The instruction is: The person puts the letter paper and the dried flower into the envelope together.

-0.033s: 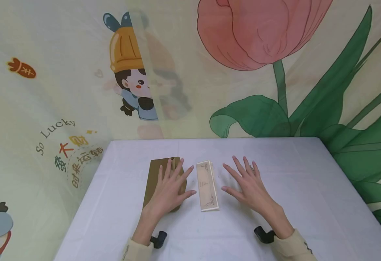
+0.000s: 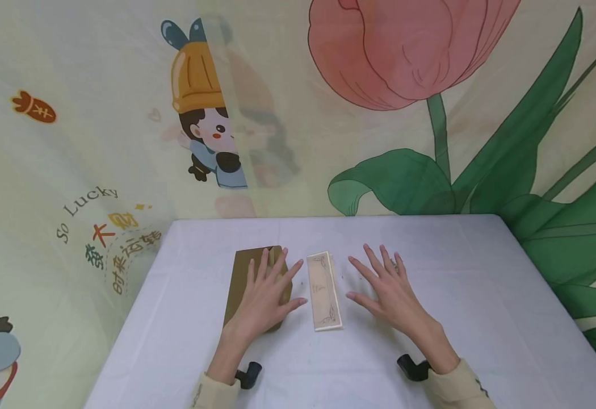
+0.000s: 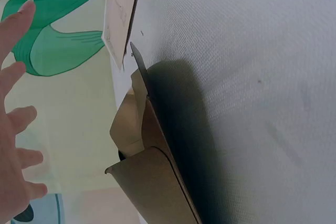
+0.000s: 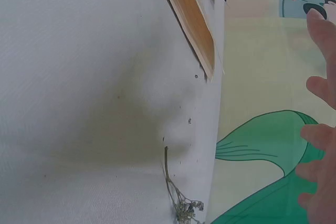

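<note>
My left hand [image 2: 264,301], fingers spread, hovers over a brown cardboard box [image 2: 238,284]. In the left wrist view, that box [image 3: 152,184] has its end flaps open, and the hand is apart from it. To its right lies a narrow, cream folded card [image 2: 324,291] with ornamental corner lines, between both hands. The right wrist view shows the card's fold gaping, with a tan inner side [image 4: 191,19]. My right hand [image 2: 395,295] is spread above the table and holds nothing. Below it lies a dried flower sprig [image 4: 181,200], hidden by the hand in the head view.
A white cloth covers the table [image 2: 369,369]. Small dark crumbs [image 4: 189,121] are scattered between the card and the sprig. Behind the table's far edge hangs a printed curtain [image 2: 288,85]. A black mount [image 2: 414,368] sits at the right wrist, another [image 2: 249,375] at the left.
</note>
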{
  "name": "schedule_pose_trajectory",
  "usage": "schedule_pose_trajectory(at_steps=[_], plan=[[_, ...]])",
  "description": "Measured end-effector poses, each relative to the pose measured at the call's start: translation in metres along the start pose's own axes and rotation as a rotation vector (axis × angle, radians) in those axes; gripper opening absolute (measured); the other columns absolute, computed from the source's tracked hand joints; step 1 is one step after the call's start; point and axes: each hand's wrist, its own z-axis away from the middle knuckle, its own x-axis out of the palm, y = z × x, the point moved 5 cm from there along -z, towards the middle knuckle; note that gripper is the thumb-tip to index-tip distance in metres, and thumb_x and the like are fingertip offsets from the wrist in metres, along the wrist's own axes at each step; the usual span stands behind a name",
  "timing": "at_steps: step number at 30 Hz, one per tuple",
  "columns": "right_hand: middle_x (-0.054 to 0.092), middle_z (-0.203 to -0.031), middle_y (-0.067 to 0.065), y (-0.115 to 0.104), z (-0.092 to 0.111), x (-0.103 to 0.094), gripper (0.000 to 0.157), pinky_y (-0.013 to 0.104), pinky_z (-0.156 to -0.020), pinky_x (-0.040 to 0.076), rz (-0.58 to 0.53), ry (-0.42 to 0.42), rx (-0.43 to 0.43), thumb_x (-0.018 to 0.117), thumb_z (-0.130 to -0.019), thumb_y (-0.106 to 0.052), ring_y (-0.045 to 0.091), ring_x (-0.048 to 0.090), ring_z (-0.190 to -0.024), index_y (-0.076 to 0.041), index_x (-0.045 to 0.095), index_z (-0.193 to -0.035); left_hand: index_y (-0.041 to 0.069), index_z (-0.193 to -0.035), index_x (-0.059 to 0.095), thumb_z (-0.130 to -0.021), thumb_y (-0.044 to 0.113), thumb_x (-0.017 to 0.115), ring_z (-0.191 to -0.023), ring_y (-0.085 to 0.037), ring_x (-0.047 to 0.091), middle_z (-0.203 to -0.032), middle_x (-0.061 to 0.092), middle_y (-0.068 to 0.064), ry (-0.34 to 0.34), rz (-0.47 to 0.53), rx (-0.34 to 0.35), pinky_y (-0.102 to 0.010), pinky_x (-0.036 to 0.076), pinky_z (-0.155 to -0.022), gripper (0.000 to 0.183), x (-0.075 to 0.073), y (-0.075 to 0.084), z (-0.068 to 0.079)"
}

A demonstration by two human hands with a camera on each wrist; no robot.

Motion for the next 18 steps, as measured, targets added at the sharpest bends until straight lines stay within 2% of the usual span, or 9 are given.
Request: schedule_pose_trajectory(at_steps=[3,7,10,12,14,18], plan=[[0.035,-0.164,0.021,0.001,0.0,0.001,0.078,0.076,-0.116,0.015,0.003,0.003,0.0,0.08,-0.084,-0.049,0.057,0.026,-0.149,-0.022,0.052,-0.152,0.031,-0.158,0.04,-0.091,0.062,0.068,-0.156,-0.05,0.007,-0.171,0.023,-0.011,-0.01,-0.005,-0.011,-0.074,0.012,-0.119,0.08,0.001,-0.001,-0.001],[0.034,-0.164,0.022,0.0,0.0,0.002,0.078,0.076,-0.115,0.016,0.002,0.004,-0.002,0.08,-0.084,-0.049,0.057,0.025,-0.149,-0.022,0.052,-0.151,0.032,-0.157,0.043,-0.09,0.064,0.068,-0.155,-0.053,0.01,-0.17,0.023,-0.014,-0.025,-0.009,-0.068,-0.075,0.013,-0.118,0.078,0.0,-0.004,0.001],[0.036,-0.163,0.023,0.0,0.001,0.003,0.076,0.076,-0.115,0.019,-0.006,0.016,-0.003,0.081,-0.084,-0.048,0.058,0.027,-0.149,-0.021,0.054,-0.15,0.028,-0.155,0.046,-0.09,0.061,0.07,-0.15,-0.056,0.025,-0.166,0.031,-0.022,-0.012,-0.008,-0.116,-0.075,0.019,-0.116,0.077,-0.002,-0.008,0.004],[0.039,-0.161,0.023,-0.001,0.001,0.002,0.073,0.075,-0.114,0.022,-0.012,0.039,-0.009,0.082,-0.083,-0.047,0.057,0.032,-0.147,-0.021,0.057,-0.147,0.022,-0.152,0.049,-0.09,0.056,0.073,-0.141,-0.055,0.039,-0.157,0.041,-0.026,0.017,-0.016,-0.148,-0.073,0.028,-0.113,0.075,-0.004,-0.011,0.006],[0.044,-0.158,0.023,-0.002,0.001,0.002,0.07,0.075,-0.112,0.028,-0.022,0.07,-0.021,0.083,-0.083,-0.045,0.055,0.037,-0.144,-0.019,0.06,-0.143,0.014,-0.146,0.055,-0.09,0.049,0.076,-0.123,-0.054,0.052,-0.143,0.052,-0.03,0.069,-0.038,-0.171,-0.069,0.04,-0.103,0.068,-0.006,-0.014,0.009],[0.052,-0.152,0.021,-0.006,0.0,0.001,0.064,0.075,-0.107,0.036,-0.045,0.117,-0.054,0.085,-0.082,-0.041,0.052,0.047,-0.139,-0.016,0.065,-0.137,0.005,-0.139,0.059,-0.092,0.04,0.076,-0.099,-0.051,0.057,-0.124,0.058,-0.032,0.107,-0.076,-0.271,-0.059,0.049,-0.083,0.061,-0.009,-0.024,0.017]])
